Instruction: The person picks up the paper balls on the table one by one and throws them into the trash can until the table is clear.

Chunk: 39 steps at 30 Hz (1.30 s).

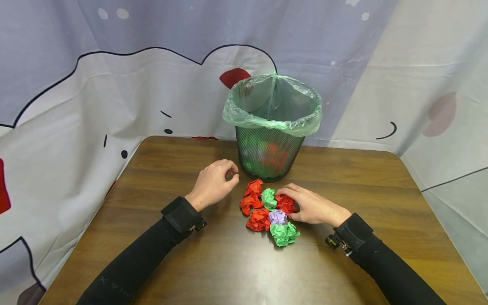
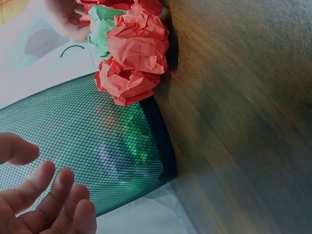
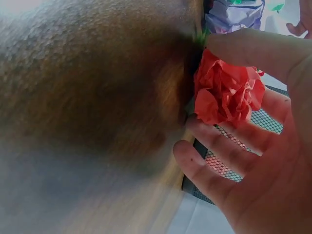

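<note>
In the head view, my right hand (image 1: 314,205) grips a red crumpled paper ball (image 1: 286,204) at the right side of a small cluster. The right wrist view has its thumb on one side of that red ball (image 3: 226,90) and the fingers on the other. My left hand (image 1: 215,182) hovers left of the cluster, fingers loosely bent and holding nothing. Other balls lie close together: several red ones (image 1: 258,220), a small green one (image 1: 269,199), a lilac one (image 1: 277,217) and a larger green one (image 1: 284,234) nearest me.
Right behind the cluster stands a black mesh wastebasket (image 1: 268,148), lined with a translucent green bag (image 1: 272,123). Red, green and lilac shapes show through its mesh. The wooden table (image 1: 183,262) ends at a printed curtain (image 1: 171,93) behind the basket.
</note>
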Each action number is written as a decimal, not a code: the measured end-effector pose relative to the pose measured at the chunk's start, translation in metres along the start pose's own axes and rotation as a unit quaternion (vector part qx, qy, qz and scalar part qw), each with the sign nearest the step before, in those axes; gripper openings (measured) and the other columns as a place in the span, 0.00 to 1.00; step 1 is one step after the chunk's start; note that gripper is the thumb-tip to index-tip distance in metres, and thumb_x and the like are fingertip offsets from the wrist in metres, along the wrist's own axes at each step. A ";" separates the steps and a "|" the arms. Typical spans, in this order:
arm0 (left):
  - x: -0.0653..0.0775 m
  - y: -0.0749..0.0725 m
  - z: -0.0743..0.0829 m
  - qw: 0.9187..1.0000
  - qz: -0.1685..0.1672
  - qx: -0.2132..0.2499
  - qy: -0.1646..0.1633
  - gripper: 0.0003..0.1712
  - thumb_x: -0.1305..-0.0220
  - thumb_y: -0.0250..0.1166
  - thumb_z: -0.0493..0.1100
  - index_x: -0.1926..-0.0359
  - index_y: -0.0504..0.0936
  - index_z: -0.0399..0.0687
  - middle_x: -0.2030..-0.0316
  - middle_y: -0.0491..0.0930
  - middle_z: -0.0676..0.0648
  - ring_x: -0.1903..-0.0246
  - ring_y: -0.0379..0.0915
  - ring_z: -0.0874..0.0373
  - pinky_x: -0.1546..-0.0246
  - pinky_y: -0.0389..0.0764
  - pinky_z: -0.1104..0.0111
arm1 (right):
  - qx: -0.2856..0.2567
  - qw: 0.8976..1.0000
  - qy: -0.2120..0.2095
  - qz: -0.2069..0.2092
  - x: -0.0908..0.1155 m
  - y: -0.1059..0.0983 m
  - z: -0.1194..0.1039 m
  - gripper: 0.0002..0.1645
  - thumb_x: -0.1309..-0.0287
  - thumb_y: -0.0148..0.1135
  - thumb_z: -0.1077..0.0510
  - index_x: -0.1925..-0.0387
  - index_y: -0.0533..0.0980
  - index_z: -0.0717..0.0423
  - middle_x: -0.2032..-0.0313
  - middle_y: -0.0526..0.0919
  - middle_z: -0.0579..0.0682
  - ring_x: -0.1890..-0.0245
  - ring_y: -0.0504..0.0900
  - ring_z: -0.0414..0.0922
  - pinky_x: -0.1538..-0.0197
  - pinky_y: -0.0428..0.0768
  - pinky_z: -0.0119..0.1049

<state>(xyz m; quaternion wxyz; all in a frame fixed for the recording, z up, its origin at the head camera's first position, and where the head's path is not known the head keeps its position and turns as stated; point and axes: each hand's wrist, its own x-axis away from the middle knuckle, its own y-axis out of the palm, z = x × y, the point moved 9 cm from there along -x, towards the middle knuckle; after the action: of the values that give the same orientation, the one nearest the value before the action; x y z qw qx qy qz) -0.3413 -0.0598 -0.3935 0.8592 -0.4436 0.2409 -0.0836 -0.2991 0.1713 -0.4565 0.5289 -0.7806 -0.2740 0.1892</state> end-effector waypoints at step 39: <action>0.008 0.009 -0.004 1.000 -0.010 -0.015 -0.003 0.03 0.37 0.64 0.45 0.64 0.82 0.54 0.65 0.82 0.50 0.64 0.79 0.55 0.65 0.78 0.62 | 0.034 0.993 -0.064 0.098 0.025 -0.110 -0.029 0.25 0.53 0.75 0.67 0.51 0.80 0.50 0.53 0.77 0.45 0.57 0.78 0.39 0.60 0.82 0.37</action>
<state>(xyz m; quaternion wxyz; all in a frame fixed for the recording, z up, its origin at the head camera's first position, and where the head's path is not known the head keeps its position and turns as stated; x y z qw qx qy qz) -0.3363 -0.0602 -0.4052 0.8523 -0.4592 0.2347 -0.0873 -0.2875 0.1975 -0.3438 0.5158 -0.7713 -0.2229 0.2990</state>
